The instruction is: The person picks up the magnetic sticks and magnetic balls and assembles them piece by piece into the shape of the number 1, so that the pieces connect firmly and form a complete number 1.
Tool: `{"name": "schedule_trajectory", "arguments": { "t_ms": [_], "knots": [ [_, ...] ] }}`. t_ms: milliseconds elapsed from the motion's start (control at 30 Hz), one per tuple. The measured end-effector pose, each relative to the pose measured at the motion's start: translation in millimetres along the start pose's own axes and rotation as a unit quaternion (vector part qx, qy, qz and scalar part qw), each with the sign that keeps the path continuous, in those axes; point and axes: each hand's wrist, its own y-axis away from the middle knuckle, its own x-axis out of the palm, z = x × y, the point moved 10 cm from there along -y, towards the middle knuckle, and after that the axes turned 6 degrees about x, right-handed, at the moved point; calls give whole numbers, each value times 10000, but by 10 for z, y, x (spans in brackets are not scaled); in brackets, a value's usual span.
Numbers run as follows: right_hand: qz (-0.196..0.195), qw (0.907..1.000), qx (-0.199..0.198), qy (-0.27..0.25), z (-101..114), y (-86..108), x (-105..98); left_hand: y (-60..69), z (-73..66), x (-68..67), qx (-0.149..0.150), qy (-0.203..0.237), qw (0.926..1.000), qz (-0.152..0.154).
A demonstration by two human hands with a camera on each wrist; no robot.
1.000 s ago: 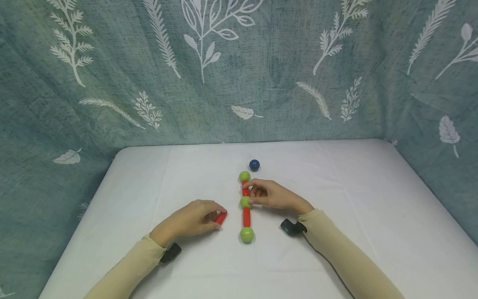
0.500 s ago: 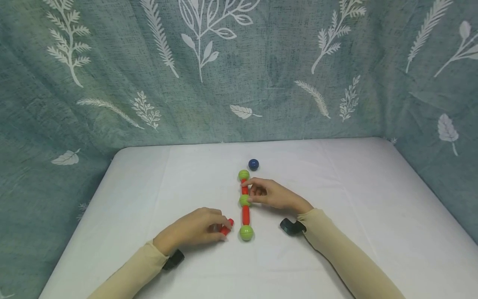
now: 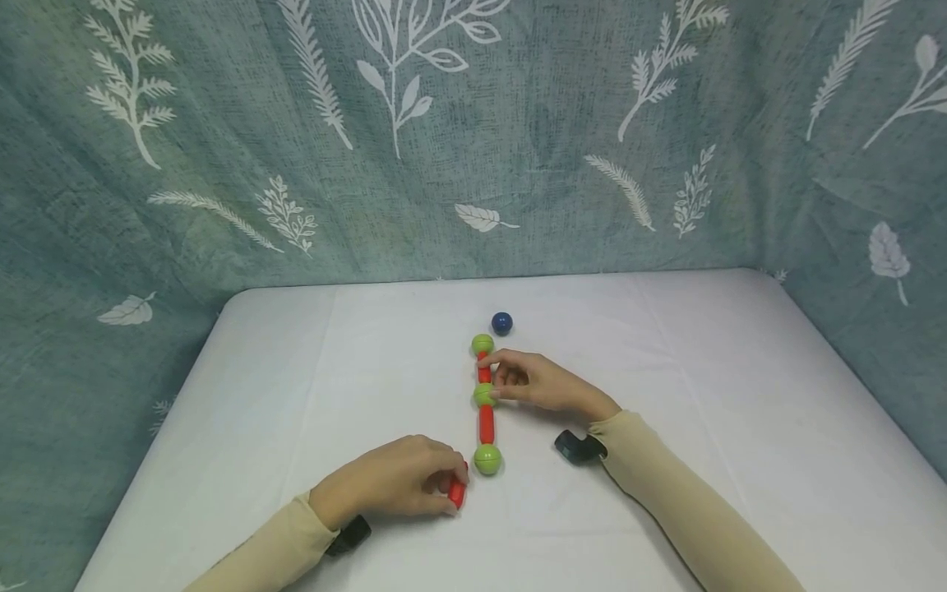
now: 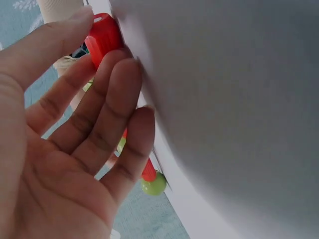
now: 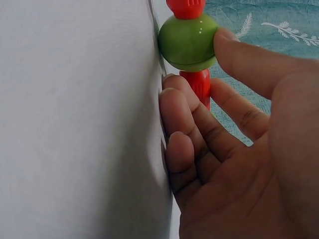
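Three green balls and two red rods form a straight line on the table, running away from me in the head view. With its thumb on the middle green ball (image 5: pixel 189 42) and a fingertip at the far red rod (image 5: pixel 197 87), my right hand (image 3: pixel 543 382) holds this line. My left hand (image 3: pixel 399 477) pinches a loose red rod (image 3: pixel 457 492) between thumb and fingers, low over the table. That rod is to the left of the nearest green ball (image 3: pixel 487 459) and slightly closer to me, apart from it. Its far end is partly covered by fingers.
A dark blue ball (image 3: pixel 501 323) lies just beyond the far green ball (image 3: pixel 482 344). White cloth covers the table (image 3: pixel 629 329). A green leaf-patterned curtain (image 3: pixel 547 148) hangs behind it and at its sides.
My left hand has carried the loose red rod toward me and to the right, turning it closer to the line's direction. My right hand and the line of balls have stayed nearly still.
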Motion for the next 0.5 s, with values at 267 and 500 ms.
{"name": "schedule_trajectory", "arguments": {
  "t_ms": [267,500],
  "knots": [
    [-13,10000,-10,28,-7,-11,-10,-17,-127,17,198,-393,9990,-74],
    [-30,9999,-89,53,-2,-4,-4,-35,-266,67,503,-621,9967,-129]
  ]
}}
